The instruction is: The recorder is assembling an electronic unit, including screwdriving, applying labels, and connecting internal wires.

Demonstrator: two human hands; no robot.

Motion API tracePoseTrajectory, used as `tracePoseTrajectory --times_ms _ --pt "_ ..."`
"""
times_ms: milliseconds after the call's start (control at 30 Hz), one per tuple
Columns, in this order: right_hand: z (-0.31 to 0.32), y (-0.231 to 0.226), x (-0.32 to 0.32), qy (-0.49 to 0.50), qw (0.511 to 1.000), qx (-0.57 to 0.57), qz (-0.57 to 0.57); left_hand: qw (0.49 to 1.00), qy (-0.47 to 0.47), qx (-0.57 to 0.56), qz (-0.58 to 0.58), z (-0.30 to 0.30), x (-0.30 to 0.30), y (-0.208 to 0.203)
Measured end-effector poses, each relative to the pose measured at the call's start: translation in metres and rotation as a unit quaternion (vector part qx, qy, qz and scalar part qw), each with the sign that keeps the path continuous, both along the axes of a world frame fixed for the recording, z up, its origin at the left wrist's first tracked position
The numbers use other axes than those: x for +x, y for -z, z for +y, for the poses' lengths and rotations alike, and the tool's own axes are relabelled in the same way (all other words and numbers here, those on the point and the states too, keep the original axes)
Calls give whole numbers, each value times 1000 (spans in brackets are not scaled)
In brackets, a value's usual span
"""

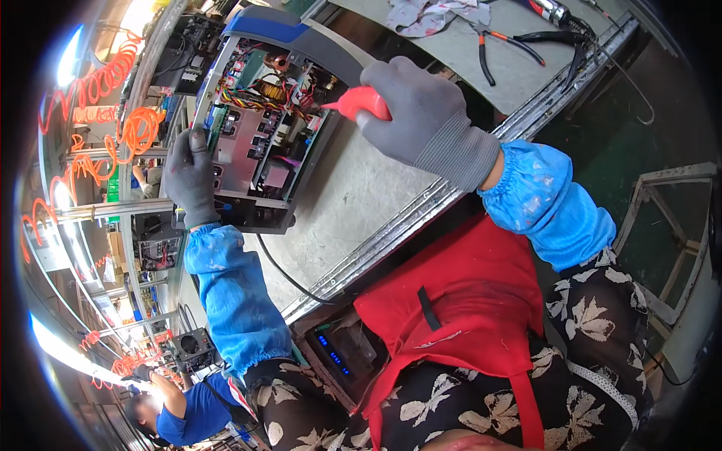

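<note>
An opened electrical machine [241,146] with a blue-topped grey casing stands tilted on the metal workbench, with circuit boards, coloured wires and a copper coil showing inside. My left hand [190,169], in a grey glove, is closed on the left edge of its casing. In my right hand [421,113], also gloved in grey, is a red squeeze bottle [363,104] with a thin pointed nozzle. The nozzle points left at the boards and wires on the casing's right side. I cannot tell whether its tip touches them.
Orange-handled pliers [500,46], a stained rag [436,15] and a dark-handled tool [560,37] lie on the far workbench [481,71]. Orange coiled air hoses [141,131] hang at left. A black cable [289,278] crosses the bench edge. A person in blue [197,413] is at lower left.
</note>
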State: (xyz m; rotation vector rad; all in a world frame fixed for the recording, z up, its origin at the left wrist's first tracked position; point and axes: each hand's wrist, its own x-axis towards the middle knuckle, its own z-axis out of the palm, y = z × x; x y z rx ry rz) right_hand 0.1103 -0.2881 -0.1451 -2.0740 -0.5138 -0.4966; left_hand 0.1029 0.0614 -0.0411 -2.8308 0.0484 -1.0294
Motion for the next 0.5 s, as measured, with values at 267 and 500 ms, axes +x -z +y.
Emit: tracePoseTrajectory --times_ms 267,500 --pt "23 6 45 3 998 27 -48 997 -23 -65 23 8 9 -3" --pt "31 -8 72 -49 999 -22 5 998 -29 -58 13 10 7 -3"
